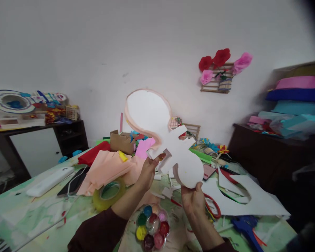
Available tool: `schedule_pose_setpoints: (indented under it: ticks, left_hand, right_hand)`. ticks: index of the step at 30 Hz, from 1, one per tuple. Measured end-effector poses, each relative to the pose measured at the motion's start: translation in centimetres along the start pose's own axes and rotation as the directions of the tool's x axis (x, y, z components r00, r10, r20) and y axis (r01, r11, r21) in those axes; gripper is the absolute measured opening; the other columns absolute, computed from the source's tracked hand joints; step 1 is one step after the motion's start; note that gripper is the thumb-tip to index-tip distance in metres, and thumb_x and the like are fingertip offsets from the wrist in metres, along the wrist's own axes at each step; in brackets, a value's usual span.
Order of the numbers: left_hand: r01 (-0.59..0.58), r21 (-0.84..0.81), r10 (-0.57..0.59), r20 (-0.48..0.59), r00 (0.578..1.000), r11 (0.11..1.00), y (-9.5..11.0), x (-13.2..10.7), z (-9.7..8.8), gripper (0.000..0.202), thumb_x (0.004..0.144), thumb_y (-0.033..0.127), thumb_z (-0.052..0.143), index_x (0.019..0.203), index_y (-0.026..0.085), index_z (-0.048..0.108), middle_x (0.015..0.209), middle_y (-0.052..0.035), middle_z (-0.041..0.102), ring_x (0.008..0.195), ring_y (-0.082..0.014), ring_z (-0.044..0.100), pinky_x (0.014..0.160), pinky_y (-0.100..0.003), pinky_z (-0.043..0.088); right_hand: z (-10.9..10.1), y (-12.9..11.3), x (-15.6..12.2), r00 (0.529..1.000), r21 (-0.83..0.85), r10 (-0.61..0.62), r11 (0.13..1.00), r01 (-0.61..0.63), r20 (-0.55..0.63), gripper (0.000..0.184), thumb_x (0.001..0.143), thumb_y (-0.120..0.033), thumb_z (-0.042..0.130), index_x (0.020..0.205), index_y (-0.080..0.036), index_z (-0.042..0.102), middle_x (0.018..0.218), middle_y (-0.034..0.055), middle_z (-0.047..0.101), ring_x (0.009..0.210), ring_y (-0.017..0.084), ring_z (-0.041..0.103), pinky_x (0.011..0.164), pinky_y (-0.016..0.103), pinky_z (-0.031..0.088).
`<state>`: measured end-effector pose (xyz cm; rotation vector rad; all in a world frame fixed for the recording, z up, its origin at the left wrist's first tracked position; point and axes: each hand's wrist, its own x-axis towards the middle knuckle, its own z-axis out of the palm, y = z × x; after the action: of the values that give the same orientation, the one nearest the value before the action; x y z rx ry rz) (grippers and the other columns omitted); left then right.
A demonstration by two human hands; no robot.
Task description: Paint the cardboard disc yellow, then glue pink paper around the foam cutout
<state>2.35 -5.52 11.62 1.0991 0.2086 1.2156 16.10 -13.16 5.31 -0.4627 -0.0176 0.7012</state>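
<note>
Paper [265,200] reached the right edge of the bench [81,211], and paints [153,224] and tape [99,202] lay close below, yet I saw open room above, before the wall [147,42]. The white cutout [178,150] was up in that space, tilted, the left grip [147,173] closed on a tab near its middle, the right grip [193,199] holding its lower rounded edge.

I hold a white cutout [148,112] up in both hands: my left hand [147,173] grips its middle, my right hand [193,200] its rounded lower end. Paints [152,229] sit below, between my forearms. Tape [99,202] and peach paper [102,169] lie left of my left hand, a glue gun [243,225] right of my right.
</note>
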Motion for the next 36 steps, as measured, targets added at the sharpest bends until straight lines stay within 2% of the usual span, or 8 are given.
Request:
schedule_pose_setpoints:
  ticks: [6, 13, 17, 21, 25, 29, 33, 36]
  left_hand:
    - [-0.102, -0.091, 0.089, -0.141, 0.986, 0.991, 0.6, 0.8, -0.4, 0.038, 0.068, 0.037, 0.085, 0.098, 0.019, 0.07, 0.103, -0.0038, 0.075, 0.102, -0.0188, 0.067, 0.092, -0.028, 0.043]
    - [-0.073, -0.196, 0.008, -0.313, 0.95, 0.978, 1.3, 1.5, -1.2, 0.031, 0.056, 0.024, 0.088, 0.076, 0.018, 0.065, 0.079, 0.0018, 0.073, 0.084, -0.0154, 0.069, 0.072, -0.022, 0.043]
    - [-0.058, -0.221, -0.018, -0.327, 0.945, 0.973, 1.4, 1.8, -1.8, 0.027, 0.057, 0.027, 0.083, 0.063, 0.017, 0.059, 0.083, -0.0031, 0.075, 0.087, -0.0181, 0.069, 0.07, -0.024, 0.043]
    - [-0.03, -0.231, -0.039, -0.286, 0.958, 0.972, 1.1, 1.7, -1.7, 0.028, 0.059, 0.029, 0.083, 0.079, 0.017, 0.068, 0.098, -0.0075, 0.076, 0.098, -0.0217, 0.068, 0.078, -0.028, 0.044]
    - [0.0, -0.175, -0.027, -0.152, 0.988, 0.984, 0.5, 1.2, -1.2, 0.039, 0.06, 0.04, 0.086, 0.089, 0.019, 0.071, 0.109, -0.0088, 0.074, 0.118, -0.0276, 0.06, 0.088, -0.031, 0.042]
    - [0.109, 0.029, -0.109, -0.017, 0.994, 0.994, 0.2, 1.5, -2.1, 0.064, 0.063, 0.071, 0.073, 0.103, 0.022, 0.07, 0.119, -0.0101, 0.07, 0.126, -0.0302, 0.054, 0.095, -0.036, 0.039]
    - [0.164, 0.163, -0.141, -0.144, 0.98, 0.973, 1.4, 3.2, -4.8, 0.063, 0.064, 0.074, 0.069, 0.093, 0.018, 0.072, 0.098, -0.0118, 0.074, 0.111, -0.0313, 0.06, 0.094, -0.042, 0.037]
    - [0.094, 0.206, -0.03, -0.292, 0.956, 0.974, 3.4, 4.5, -7.1, 0.045, 0.069, 0.061, 0.073, 0.081, 0.017, 0.071, 0.085, -0.0105, 0.074, 0.098, -0.0277, 0.063, 0.087, -0.039, 0.038]
  right_hand:
    - [0.8, 0.2, -1.5, 0.999, -0.044, 0.007, 0.999, -0.005, 0.045, 0.04, 0.098, -0.041, 0.041, 0.134, -0.028, 0.054, 0.13, 0.0039, 0.067, 0.121, 0.016, 0.062, 0.103, 0.044, 0.05]
    - [1.5, -0.1, -2.1, 0.997, -0.142, 0.067, 0.988, -0.062, 0.033, 0.036, 0.097, -0.035, 0.045, 0.13, -0.026, 0.058, 0.131, 0.0022, 0.066, 0.119, 0.013, 0.062, 0.106, 0.036, 0.047]
    - [1.7, -0.9, -1.9, 0.994, -0.21, 0.108, 0.973, -0.098, 0.036, 0.035, 0.095, -0.037, 0.05, 0.125, -0.021, 0.061, 0.123, 0.0055, 0.07, 0.111, 0.015, 0.067, 0.103, 0.035, 0.05]
    - [1.8, -1.7, -1.6, 0.99, -0.196, 0.122, 0.975, -0.106, 0.073, 0.039, 0.091, -0.04, 0.058, 0.125, -0.022, 0.062, 0.121, 0.0058, 0.071, 0.105, 0.017, 0.069, 0.098, 0.038, 0.054]
    - [2.0, -2.5, -0.9, 0.996, -0.164, 0.025, 0.986, -0.01, 0.089, 0.044, 0.087, -0.04, 0.063, 0.127, -0.025, 0.06, 0.124, 0.0051, 0.07, 0.111, 0.018, 0.067, 0.095, 0.038, 0.056]
    - [2.2, -4.0, 0.2, 0.992, -0.173, -0.112, 0.977, 0.122, 0.065, 0.043, 0.087, -0.038, 0.064, 0.127, -0.024, 0.06, 0.127, 0.0051, 0.068, 0.117, 0.017, 0.064, 0.097, 0.036, 0.054]
    - [2.2, -6.4, 1.4, 0.957, -0.193, -0.281, 0.938, 0.288, 0.065, 0.038, 0.088, -0.035, 0.063, 0.124, -0.024, 0.062, 0.133, 0.004, 0.064, 0.122, 0.015, 0.06, 0.102, 0.034, 0.049]
    - [2.1, -8.0, 2.5, 0.919, -0.204, -0.393, 0.896, 0.394, 0.048, 0.036, 0.087, -0.031, 0.064, 0.122, -0.022, 0.063, 0.135, 0.0044, 0.063, 0.125, 0.016, 0.058, 0.106, 0.037, 0.045]
